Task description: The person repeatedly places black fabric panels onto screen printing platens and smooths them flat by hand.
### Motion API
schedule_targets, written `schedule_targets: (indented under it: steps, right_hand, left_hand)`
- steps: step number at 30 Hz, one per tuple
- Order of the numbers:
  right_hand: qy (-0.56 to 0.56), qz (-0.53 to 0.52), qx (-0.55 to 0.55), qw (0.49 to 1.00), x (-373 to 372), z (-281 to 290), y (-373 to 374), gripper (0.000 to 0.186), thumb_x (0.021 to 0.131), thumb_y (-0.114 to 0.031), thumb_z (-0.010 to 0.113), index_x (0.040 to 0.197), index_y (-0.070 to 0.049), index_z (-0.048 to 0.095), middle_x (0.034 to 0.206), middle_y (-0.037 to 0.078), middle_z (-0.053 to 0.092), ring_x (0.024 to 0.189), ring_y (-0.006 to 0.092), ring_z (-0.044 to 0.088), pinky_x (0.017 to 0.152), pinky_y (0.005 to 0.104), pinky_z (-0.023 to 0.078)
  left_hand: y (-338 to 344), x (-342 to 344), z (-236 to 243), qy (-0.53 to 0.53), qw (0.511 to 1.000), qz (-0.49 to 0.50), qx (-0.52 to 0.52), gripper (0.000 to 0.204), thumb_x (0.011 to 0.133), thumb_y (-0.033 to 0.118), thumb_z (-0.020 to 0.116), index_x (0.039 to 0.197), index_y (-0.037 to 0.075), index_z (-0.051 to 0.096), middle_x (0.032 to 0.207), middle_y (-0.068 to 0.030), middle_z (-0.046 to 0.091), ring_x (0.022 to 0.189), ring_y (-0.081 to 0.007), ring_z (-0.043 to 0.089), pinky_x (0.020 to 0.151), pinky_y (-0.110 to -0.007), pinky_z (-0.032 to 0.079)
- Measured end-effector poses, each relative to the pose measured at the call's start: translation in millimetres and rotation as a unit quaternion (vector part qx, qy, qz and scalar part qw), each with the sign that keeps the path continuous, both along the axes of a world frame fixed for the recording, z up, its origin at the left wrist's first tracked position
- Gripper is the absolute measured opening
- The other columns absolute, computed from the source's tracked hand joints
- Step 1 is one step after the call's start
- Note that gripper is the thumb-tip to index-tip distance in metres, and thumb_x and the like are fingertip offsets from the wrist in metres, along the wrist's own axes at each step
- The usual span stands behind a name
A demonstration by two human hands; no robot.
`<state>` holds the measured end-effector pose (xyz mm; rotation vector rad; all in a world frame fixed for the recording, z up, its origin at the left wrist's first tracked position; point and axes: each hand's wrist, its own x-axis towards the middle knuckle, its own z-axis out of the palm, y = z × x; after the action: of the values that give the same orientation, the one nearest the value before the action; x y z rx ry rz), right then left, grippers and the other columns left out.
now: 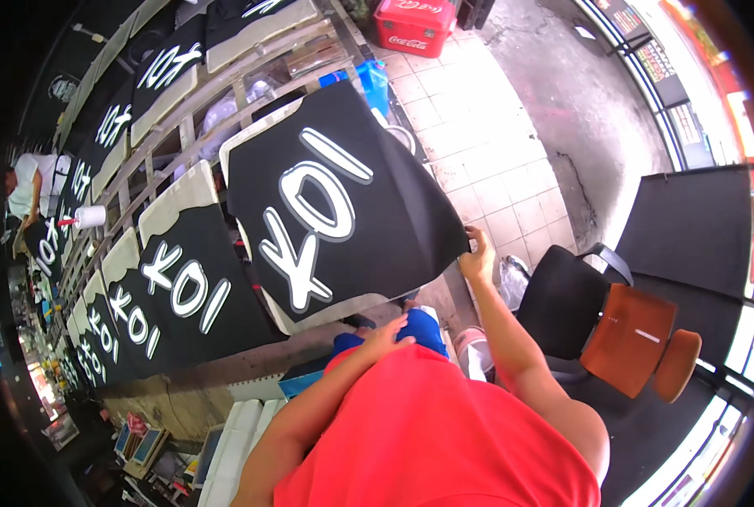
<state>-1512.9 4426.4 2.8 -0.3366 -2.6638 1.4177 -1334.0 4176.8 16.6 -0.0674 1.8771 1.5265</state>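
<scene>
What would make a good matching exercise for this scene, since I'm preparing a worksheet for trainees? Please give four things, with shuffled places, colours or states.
Things
1. Right hand
2. Chair
3. Left hand
4. Lidded box

Places, colours or states
A. Red, on the floor beyond the far end of the tables
B. At the front of the person's red top, away from the lettering
C. Its grip closed on a corner of the black printed cloth
D. Black and orange

Pairs: 1-C, 2-D, 3-B, 4-A
</scene>
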Motion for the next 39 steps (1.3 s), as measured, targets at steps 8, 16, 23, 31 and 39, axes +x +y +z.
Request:
schedule_targets:
  steps: [8, 16, 23, 31, 39]
  right_hand:
    - [-0.009, 0.532, 0.038, 0.846, -3, 199, -84, 0.025, 0.078, -0.006, 0.069, 0.103, -0.004, 0.066, 0.106, 0.015, 0.068, 0.106, 0.0306, 0.065, 0.083, 0.0388, 0.055]
    - [-0.025, 0.322, -0.1, 0.941, -129, 161, -46, 0.026, 0.092, 0.0, 0.057, 0.117, 0.002, 0.062, 0.1, 0.011, 0.072, 0.091, 0.0148, 0.067, 0.079, 0.0298, 0.053]
    - [-0.221, 0.271, -0.124, 0.929, -287, 15, -47, 0.045, 0.09, -0.021, 0.057, 0.131, -0.002, 0.06, 0.122, 0.006, 0.068, 0.104, 0.0163, 0.062, 0.082, 0.032, 0.052]
    - [-0.428, 0.322, -0.334, 0.776, -380, -92, -162, 0.051, 0.088, -0.025, 0.054, 0.139, -0.024, 0.054, 0.112, -0.007, 0.061, 0.102, 0.0093, 0.054, 0.083, 0.0381, 0.043]
    - [-0.467, 0.409, -0.312, 0.72, -440, -105, -161, 0.027, 0.088, -0.028, 0.07, 0.11, -0.013, 0.067, 0.087, -0.003, 0.07, 0.067, 0.0088, 0.059, 0.063, 0.0254, 0.049]
  left_hand:
    - [100, -99, -59, 0.293, 0.943, 0.082, 0.132, 0.054, 0.095, 0.027, 0.065, 0.139, 0.003, 0.044, 0.129, -0.0171, 0.057, 0.118, -0.0235, 0.059, 0.094, -0.04, 0.053]
    - [-45, -108, 7, -0.191, 0.655, 0.623, 0.383, 0.021, 0.093, 0.022, 0.055, 0.111, 0.011, 0.056, 0.091, -0.0063, 0.064, 0.071, -0.0226, 0.062, 0.059, -0.035, 0.048]
    - [-61, -105, 42, -0.213, 0.617, 0.676, 0.342, 0.066, 0.086, 0.067, 0.056, 0.127, 0.015, 0.058, 0.116, -0.0065, 0.063, 0.096, -0.0282, 0.06, 0.093, -0.045, 0.044]
    - [-26, -120, 57, -0.137, 0.616, 0.752, 0.191, 0.049, 0.092, 0.041, 0.067, 0.13, 0.011, 0.061, 0.12, -0.0059, 0.067, 0.111, -0.0235, 0.063, 0.096, -0.035, 0.047]
    - [106, -132, 118, -0.147, 0.747, 0.583, 0.284, 0.036, 0.096, 0.03, 0.065, 0.125, 0.008, 0.061, 0.122, -0.0068, 0.065, 0.109, -0.025, 0.062, 0.095, -0.041, 0.05]
